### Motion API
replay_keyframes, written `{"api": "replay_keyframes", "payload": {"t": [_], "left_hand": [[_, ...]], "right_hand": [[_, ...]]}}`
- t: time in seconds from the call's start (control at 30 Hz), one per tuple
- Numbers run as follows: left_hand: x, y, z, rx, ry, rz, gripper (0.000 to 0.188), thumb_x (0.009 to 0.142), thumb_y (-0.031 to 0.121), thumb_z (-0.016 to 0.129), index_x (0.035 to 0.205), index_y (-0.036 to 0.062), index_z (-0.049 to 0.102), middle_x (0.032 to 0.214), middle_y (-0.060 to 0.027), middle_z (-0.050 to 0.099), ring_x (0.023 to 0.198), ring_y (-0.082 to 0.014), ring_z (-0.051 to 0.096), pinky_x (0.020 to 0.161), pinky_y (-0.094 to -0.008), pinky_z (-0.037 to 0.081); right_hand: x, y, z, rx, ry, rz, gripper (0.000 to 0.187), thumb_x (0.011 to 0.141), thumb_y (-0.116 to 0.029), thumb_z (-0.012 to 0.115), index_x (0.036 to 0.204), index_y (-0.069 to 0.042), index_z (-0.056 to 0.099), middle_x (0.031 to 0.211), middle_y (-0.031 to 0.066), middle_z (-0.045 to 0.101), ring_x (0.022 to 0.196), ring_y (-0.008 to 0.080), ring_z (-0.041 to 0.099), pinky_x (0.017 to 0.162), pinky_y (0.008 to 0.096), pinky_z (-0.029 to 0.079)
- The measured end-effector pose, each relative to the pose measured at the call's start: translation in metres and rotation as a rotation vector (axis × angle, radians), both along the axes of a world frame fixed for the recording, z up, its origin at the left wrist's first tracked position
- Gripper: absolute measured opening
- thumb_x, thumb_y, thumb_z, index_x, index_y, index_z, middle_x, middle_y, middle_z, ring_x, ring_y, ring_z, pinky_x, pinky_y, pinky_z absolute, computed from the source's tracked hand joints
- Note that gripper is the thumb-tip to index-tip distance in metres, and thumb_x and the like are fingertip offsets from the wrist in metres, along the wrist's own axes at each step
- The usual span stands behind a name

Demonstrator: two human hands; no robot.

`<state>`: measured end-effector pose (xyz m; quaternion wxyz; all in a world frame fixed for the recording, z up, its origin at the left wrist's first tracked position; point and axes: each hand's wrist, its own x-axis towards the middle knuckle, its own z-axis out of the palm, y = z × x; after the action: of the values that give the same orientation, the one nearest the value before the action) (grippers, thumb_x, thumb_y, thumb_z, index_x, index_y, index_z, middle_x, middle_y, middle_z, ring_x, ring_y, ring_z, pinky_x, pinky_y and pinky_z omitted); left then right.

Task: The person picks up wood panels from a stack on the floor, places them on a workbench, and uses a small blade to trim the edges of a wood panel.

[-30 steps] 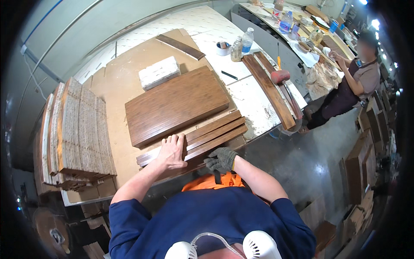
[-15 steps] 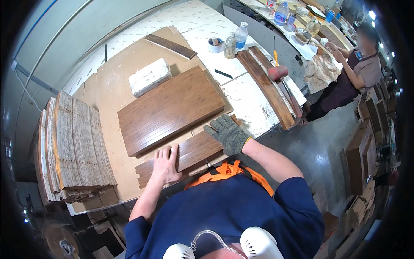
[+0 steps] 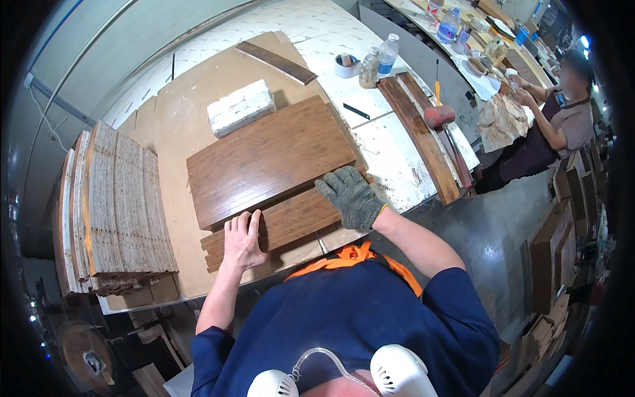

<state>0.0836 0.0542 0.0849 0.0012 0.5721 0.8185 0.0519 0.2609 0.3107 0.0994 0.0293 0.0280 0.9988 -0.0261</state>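
A narrow set of brown wooden planks (image 3: 294, 220) lies along the table's near side, its left end stepped. My bare left hand (image 3: 243, 241) is closed over the left part, fingertips at the far edge and palm toward the near edge. My right hand (image 3: 354, 198), in a grey-green knitted glove, lies over the right end with fingers stretched out; its fingertips reach the neighbouring wide stack. That stack of brown wooden boards (image 3: 271, 155) lies just beyond, parallel to the planks, with a thin dark gap between. The undersides of both hands are hidden.
A white wrapped block (image 3: 241, 108) and a dark wooden strip (image 3: 276, 63) lie behind. At left stands a tall pile of boards (image 3: 122, 198). To the right are long planks (image 3: 417, 135), a red mallet (image 3: 439, 116) and bottles (image 3: 388, 54). A co-worker (image 3: 562, 112) stands far right.
The planks have moved away from me, nearer the wide board stack, with both hands on them. My right hand's fingers have drawn closer together. The whole view has shifted slightly.
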Motion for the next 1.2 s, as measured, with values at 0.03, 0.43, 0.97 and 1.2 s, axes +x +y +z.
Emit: {"api": "replay_keyframes", "payload": {"t": [0.03, 0.43, 0.97, 1.2], "left_hand": [[-0.001, -0.001, -0.002, 0.008, -0.017, 0.004, 0.101, 0.04, 0.022, 0.075, 0.132, 0.0041, 0.039, 0.118, -0.0174, 0.045, 0.108, -0.0328, 0.045, 0.095, -0.0447, 0.034], [0.0, -0.007, -0.004, 0.148, 0.033, 0.064, 0.084, 0.048, 0.02, 0.08, 0.125, 0.0073, 0.049, 0.123, -0.0166, 0.043, 0.118, -0.0357, 0.039, 0.1, -0.0479, 0.033], [-0.025, -0.106, -0.035, 1.228, -0.891, 0.743, 0.079, 0.081, 0.004, 0.067, 0.145, 0.0026, 0.02, 0.148, -0.015, 0.026, 0.132, -0.0336, 0.034, 0.11, -0.0463, 0.027], [-0.048, -0.121, -0.043, 1.642, -1.471, 0.773, 0.083, 0.092, 0.053, 0.043, 0.145, -0.0029, 0.012, 0.15, -0.0209, 0.021, 0.138, -0.0332, 0.023, 0.113, -0.0431, 0.021]], "right_hand": [[-0.001, -0.001, 0.0, -0.006, -0.062, -0.016, 0.081, 0.07, -0.022, 0.063, 0.141, 0.0, 0.031, 0.138, 0.0239, 0.038, 0.13, 0.0392, 0.033, 0.111, 0.0505, 0.02], [0.008, 0.007, -0.022, -0.124, 0.353, -0.083, 0.071, 0.058, -0.017, 0.068, 0.126, -0.005, 0.049, 0.125, 0.0168, 0.046, 0.12, 0.0365, 0.038, 0.107, 0.0503, 0.025], [0.055, 0.05, -0.069, -0.755, 0.288, -0.652, 0.11, 0.053, -0.026, 0.086, 0.144, -0.007, 0.026, 0.143, 0.0194, 0.035, 0.133, 0.0343, 0.031, 0.111, 0.0398, 0.027], [0.045, 0.048, -0.093, -0.875, 0.563, -0.446, 0.106, 0.054, -0.017, 0.088, 0.14, 0.0, 0.028, 0.128, 0.0139, 0.049, 0.115, 0.0226, 0.052, 0.096, 0.0337, 0.047]]}}
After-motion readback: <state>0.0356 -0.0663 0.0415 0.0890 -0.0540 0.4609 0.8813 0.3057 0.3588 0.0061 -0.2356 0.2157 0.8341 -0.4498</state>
